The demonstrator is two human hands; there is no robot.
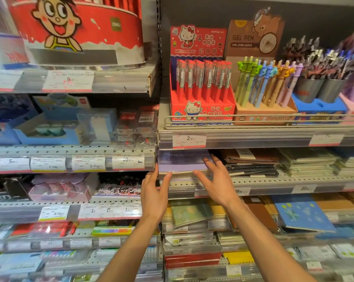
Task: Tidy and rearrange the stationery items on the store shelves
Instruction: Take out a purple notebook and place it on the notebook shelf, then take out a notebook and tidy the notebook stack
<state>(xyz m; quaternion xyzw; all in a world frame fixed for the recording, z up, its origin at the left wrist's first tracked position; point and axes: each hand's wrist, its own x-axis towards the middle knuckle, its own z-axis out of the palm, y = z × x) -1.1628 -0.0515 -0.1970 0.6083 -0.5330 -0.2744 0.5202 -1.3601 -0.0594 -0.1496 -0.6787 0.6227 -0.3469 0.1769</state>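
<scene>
Both hands reach to a purple notebook stack (183, 162) on a mid shelf (263, 181), under the pen displays.

Left hand (154, 192) touches its left corner; right hand (216, 180) hovers, fingers spread (neither grips). A lopsided push could skew the stack into the brown books (251, 157) at right.

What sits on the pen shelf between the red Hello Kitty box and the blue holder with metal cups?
In the head view, the brown "Cute pet" box of animal-topped gel pens stands between them.
</scene>
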